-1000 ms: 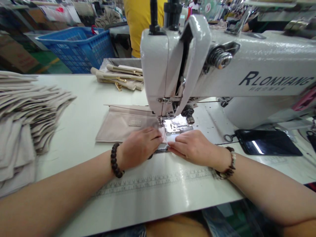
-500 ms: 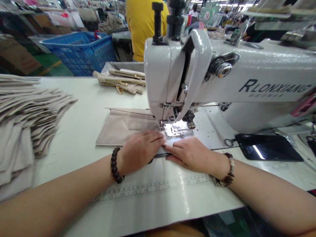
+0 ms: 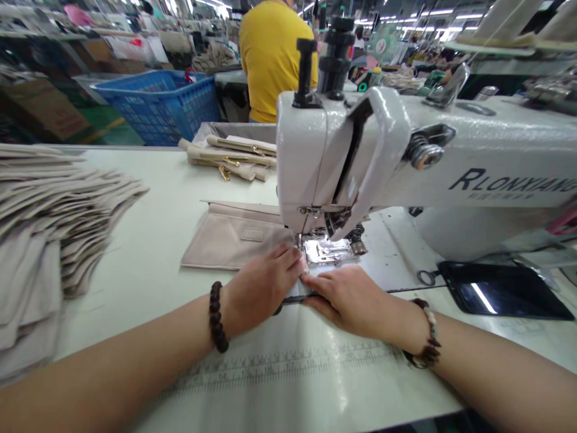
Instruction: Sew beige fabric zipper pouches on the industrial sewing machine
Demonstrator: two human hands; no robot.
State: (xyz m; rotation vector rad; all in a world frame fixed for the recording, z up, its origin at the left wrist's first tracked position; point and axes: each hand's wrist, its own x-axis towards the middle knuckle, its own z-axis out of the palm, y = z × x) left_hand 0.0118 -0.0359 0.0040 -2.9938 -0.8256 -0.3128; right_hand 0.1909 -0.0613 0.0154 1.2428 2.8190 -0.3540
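Note:
A beige fabric piece (image 3: 225,240) with a small label lies flat, its right edge under the needle area of the white sewing machine (image 3: 342,150). My left hand (image 3: 264,285) presses on the fabric's lower right corner, fingers together, palm down. Close to that corner, my right hand (image 3: 351,300) has its index finger pointing at the left fingertips and its thumb apart below. Whether the right fingertips pinch the fabric edge is too small to tell. A lit metal plate (image 3: 327,249) shows just right of the fabric.
Stacked beige fabric pieces (image 3: 90,222) cover the table's left side. Rolled pieces with gold clasps (image 3: 229,157) lie behind. A phone (image 3: 505,288) rests at the right. Beyond the table are a blue basket (image 3: 157,105) and a person in yellow (image 3: 274,60).
The view has tilted up and shifted slightly, so everything sits lower and further right. Both hands keep nearly the same place at the fabric corner.

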